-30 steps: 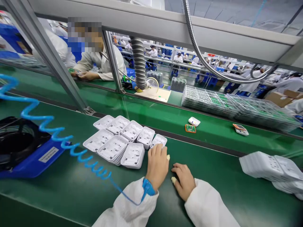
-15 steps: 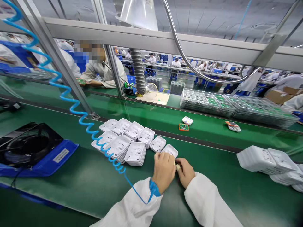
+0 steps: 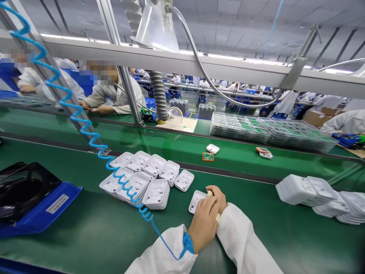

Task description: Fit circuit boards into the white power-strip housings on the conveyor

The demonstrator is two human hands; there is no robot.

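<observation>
A white plastic shell lies on the green bench, its right end covered by my hands. My left hand, with a blue wrist strap, is closed over that end, fingers bent and pressed close to the other hand. Curled at the shell's right edge is my right hand, with pale finger cots on its thumb and a finger. What its fingers hold is hidden behind my left hand. A single white shell sits to the upper left, beside several stacks of similar shells.
More white shell stacks stand at the right. Across the green belt lie an orange-edged circuit board and a small white case. A coiled blue cord hangs across the left side. A black fan rests on a blue bin.
The shell at my hands has come nearer to me, away from the single shell beside it. My left hand has moved lower and now overlaps my right hand. The camera view has shifted.
</observation>
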